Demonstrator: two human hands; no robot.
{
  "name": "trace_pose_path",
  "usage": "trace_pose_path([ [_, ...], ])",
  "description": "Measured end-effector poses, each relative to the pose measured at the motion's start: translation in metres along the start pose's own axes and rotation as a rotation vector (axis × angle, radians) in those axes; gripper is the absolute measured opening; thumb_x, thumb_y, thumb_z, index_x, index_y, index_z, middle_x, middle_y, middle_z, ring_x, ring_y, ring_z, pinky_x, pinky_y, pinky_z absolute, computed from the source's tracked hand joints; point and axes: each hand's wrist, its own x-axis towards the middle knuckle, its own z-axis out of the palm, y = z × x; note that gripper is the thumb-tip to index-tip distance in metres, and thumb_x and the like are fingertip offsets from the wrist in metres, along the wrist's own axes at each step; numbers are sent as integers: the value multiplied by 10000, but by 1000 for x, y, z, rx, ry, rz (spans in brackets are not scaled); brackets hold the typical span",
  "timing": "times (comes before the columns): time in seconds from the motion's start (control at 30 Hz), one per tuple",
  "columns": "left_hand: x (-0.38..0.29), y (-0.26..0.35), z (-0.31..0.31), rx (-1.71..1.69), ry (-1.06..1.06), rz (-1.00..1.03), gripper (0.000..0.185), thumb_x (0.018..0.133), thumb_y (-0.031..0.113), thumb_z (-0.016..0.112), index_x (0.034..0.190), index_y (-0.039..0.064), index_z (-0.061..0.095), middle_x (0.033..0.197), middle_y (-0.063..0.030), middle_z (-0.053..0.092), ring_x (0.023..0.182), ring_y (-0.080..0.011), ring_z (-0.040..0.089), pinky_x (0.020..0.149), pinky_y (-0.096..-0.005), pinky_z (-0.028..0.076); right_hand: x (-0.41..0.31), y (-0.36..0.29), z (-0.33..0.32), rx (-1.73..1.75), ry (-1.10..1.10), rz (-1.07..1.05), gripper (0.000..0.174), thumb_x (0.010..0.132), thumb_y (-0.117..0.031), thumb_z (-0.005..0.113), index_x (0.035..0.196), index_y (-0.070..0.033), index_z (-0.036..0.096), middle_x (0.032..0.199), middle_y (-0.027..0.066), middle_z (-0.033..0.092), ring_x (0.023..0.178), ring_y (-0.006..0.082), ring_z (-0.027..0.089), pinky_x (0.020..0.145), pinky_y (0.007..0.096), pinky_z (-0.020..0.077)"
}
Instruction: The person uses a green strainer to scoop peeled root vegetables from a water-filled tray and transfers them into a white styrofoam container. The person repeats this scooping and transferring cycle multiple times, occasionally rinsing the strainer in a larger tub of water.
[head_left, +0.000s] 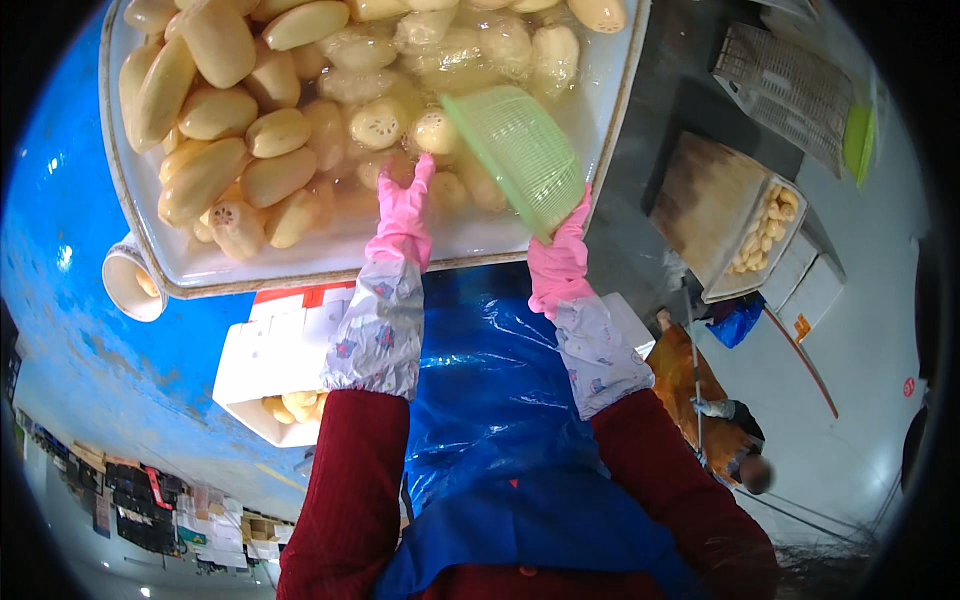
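A large white tub (480, 251) of cloudy water stands before me, with peeled lotus root segments (217, 112) heaped on its left side and others lying in the water. My left hand (403, 214), in a pink rubber glove, reaches over the near rim with thumb and fingers apart. Its fingertips are at the water, close to a cut lotus root piece (435, 133); some are partly hidden there. In my right hand (561, 259), also gloved in pink, is the rim of a light green plastic colander (525, 150), tilted on its side over the water.
White foam boxes (281, 360) stand below the near rim, one holding lotus root. Left of the tub is a white bucket (124, 281). On the right are another tub (712, 210) with lotus root, a grey crate (787, 90) and a person in an orange apron (686, 375) holding a pole.
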Motion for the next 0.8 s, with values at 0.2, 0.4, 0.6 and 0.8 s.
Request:
trace_pose_path([
  [0.2, -33, 44, -4, 99, -51, 320, 650, 948, 323, 815, 1480, 49, 562, 1349, -142, 643, 1202, -242, 616, 1026, -363, 495, 10, -7, -18, -755, 57, 43, 767, 1028, -107, 576, 1692, -128, 192, 990, 93, 717, 703, 181, 692, 701, 322, 575],
  [0.4, -19, 81, -21, 207, 218, 615, 787, 963, 326, 805, 1571, -14, 439, 1526, -190, 535, 1387, -266, 532, 1172, -393, 414, 23, -29, -11, -1011, -145, -108, 857, 985, -102, 571, 1705, -89, 105, 1324, 227, 695, 1161, 338, 711, 1007, 354, 538],
  [0.6, -2, 57, 3, 10, -25, 372, 896, 920, 317, 857, 1610, 26, 364, 1458, -130, 586, 1293, -253, 588, 1099, -375, 478, 59, -30, -10, -1102, -311, 83, 738, 991, -120, 551, 1664, -129, 248, 1199, 196, 716, 999, 305, 735, 824, 354, 558],
  [0.8, -35, 26, 28, 42, -79, 517, 808, 930, 202, 852, 1597, 60, 418, 1368, -126, 649, 1236, -234, 626, 1068, -372, 515, 78, -36, -18, -877, -457, 332, 514, 1069, -224, 551, 1552, -118, 412, 1140, 89, 696, 711, 175, 734, 459, 315, 450],
])
